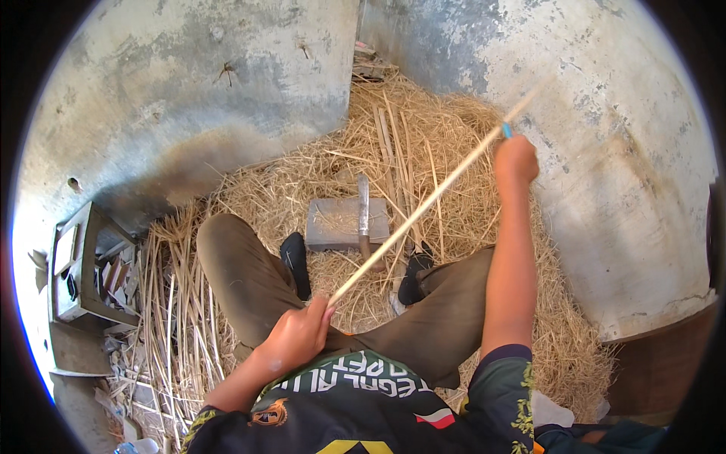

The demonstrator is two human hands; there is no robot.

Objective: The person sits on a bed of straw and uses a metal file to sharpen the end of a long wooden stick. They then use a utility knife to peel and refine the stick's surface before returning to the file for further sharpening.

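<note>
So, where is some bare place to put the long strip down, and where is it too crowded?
Bare concrete floor lies beyond the straw, towards the walls. The wooden block has free top left of the knife. Crowded: the straw around the feet, and the scrap pile on the left. The left hand and right hand hold the strip.

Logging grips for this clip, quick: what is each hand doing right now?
Left hand: closed around the near end of the thin pale strip.
Right hand: closed on a blue-handled tool, against the strip farther up.
</note>
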